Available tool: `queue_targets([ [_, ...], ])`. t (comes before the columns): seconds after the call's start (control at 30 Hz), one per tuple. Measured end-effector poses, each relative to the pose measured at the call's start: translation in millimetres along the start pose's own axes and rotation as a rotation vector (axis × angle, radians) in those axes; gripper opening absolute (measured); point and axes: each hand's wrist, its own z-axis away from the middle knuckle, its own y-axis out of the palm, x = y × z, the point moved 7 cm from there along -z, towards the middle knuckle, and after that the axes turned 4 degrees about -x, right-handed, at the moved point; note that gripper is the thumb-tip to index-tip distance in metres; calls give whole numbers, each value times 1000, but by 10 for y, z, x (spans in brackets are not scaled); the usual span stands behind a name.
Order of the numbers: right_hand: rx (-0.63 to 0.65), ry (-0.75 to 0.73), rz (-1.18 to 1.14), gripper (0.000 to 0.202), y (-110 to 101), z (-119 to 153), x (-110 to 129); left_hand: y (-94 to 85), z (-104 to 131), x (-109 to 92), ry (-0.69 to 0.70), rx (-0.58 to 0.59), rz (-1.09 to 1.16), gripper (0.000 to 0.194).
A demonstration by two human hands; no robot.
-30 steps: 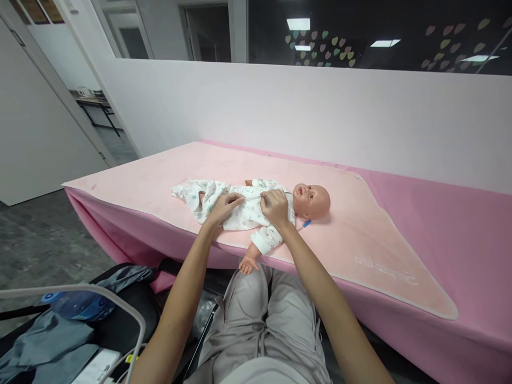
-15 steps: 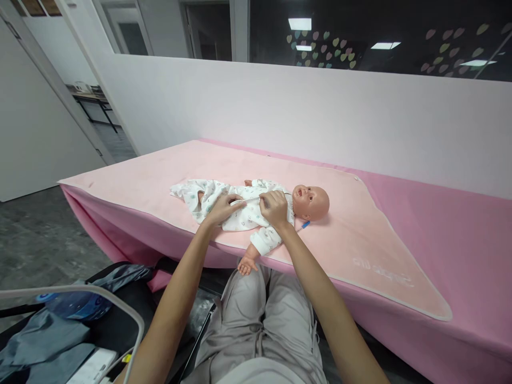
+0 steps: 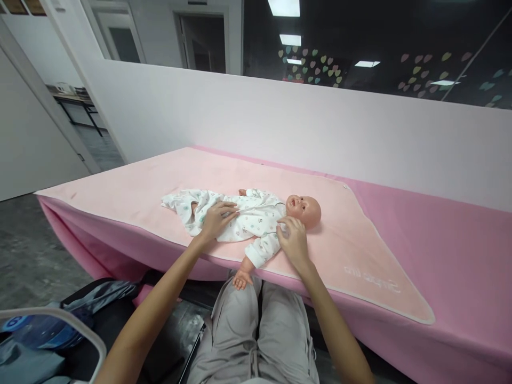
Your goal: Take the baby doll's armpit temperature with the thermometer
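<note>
A baby doll (image 3: 304,211) lies on its back on a light pink mat (image 3: 356,256), its head to the right. It wears a white patterned outfit (image 3: 254,216), and one of its arms hangs over the mat's front edge. My left hand (image 3: 218,218) rests on the middle of the outfit, fingertips close together at the cloth; whether they pinch it is too small to tell. My right hand (image 3: 293,240) is beside the doll's neck and shoulder with curled fingers, thumb and fingertips apart at the collar.
A pink cloth (image 3: 452,256) covers the table under the mat. Behind it stands a white wall (image 3: 320,128) with dark glass above. At the lower left are a chair with grey clothing (image 3: 28,360), a blue-labelled plastic bottle (image 3: 44,330) and a curved pale bar (image 3: 76,320).
My right hand has moved from the chest to the doll's collar, and its fingers have opened. The blue tag by the neck is now out of sight. The camera view has shifted.
</note>
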Motion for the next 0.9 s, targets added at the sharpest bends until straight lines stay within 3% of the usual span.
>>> queue_targets([
  [0.1,100,49,71,15,-58,180,-211,-36,-42,26,12,-12,9,23],
  [0.23,245,47,208,16,-36,342,-390,13,-163,94,32,130,-60,29],
  [0.4,411,-85,261,33,15,407,-382,124,-271,136,109,371,-109,31],
  [0.6,505,-239,430,27,39,414,-283,146,-313,182,66,549,-112,21],
  [0.7,512,-262,473,28,42,439,-284,56,-336,148,40,607,-103,18],
  [0.8,446,-216,405,27,-54,453,-285,-20,-404,-16,83,648,-57,18],
  [0.9,278,-155,285,24,-264,403,-202,53,-610,-297,167,550,48,25],
])
